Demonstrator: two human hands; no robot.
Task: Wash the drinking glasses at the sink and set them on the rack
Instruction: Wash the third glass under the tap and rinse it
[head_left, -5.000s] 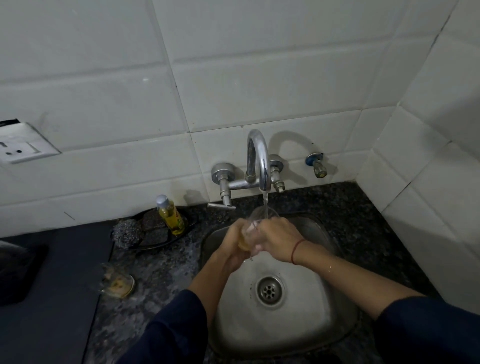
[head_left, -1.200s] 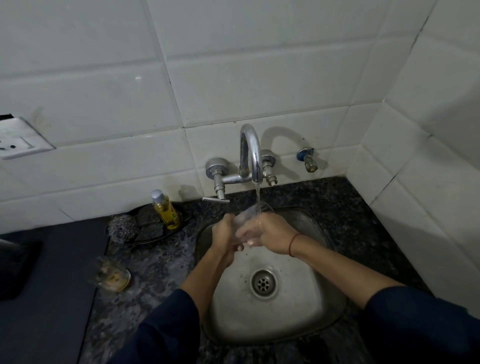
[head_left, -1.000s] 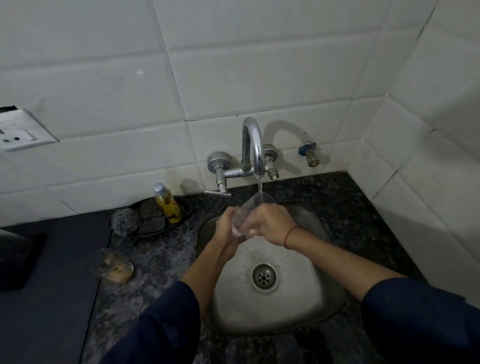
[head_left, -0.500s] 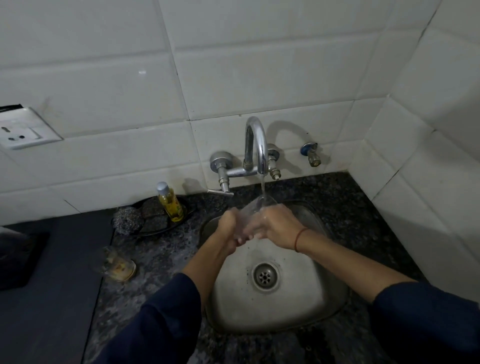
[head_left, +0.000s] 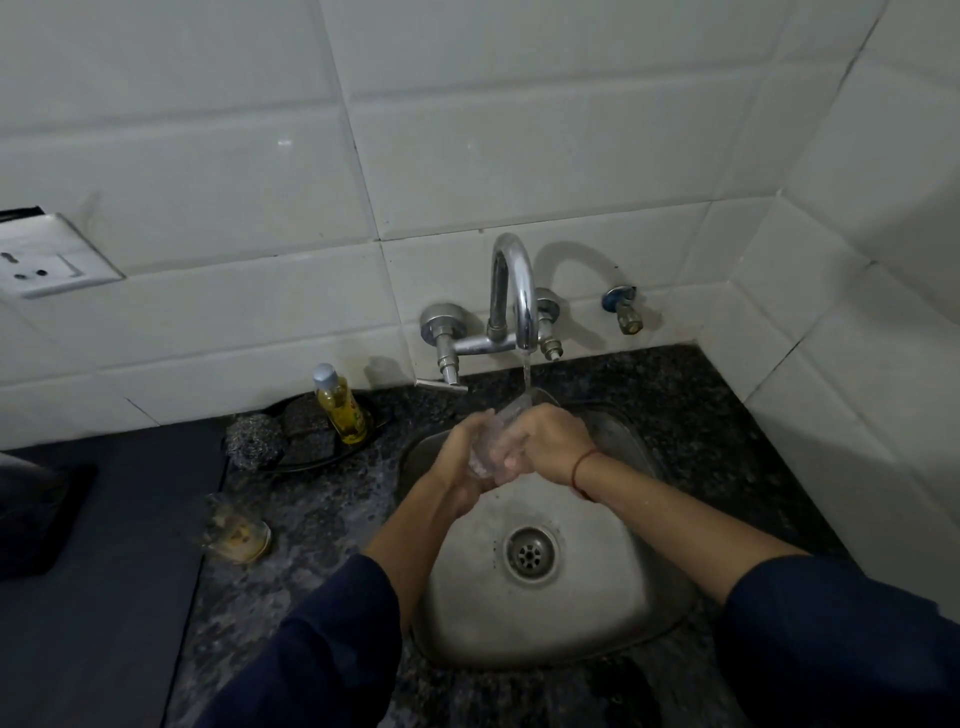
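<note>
A clear drinking glass (head_left: 498, 441) is tilted under the running tap (head_left: 514, 291), over the steel sink (head_left: 597, 613). My left hand (head_left: 460, 462) grips its lower part from the left. My right hand (head_left: 550, 441) wraps round it from the right, fingers curled over the glass. Water streams from the spout onto the glass rim. A second glass (head_left: 236, 530) with yellowish residue lies on its side on the dark counter, left of the sink. No rack is in view.
A yellow soap bottle (head_left: 340, 405), a steel scrubber (head_left: 254, 441) and dark scouring pads sit on a black dish behind the sink's left corner. A wall socket (head_left: 41, 260) is at far left. Tiled walls close in behind and on the right.
Both hands keep holding the glass under the running water, turning it slightly. The yellow sponge seen five seconds ago is gone from my hands.
</note>
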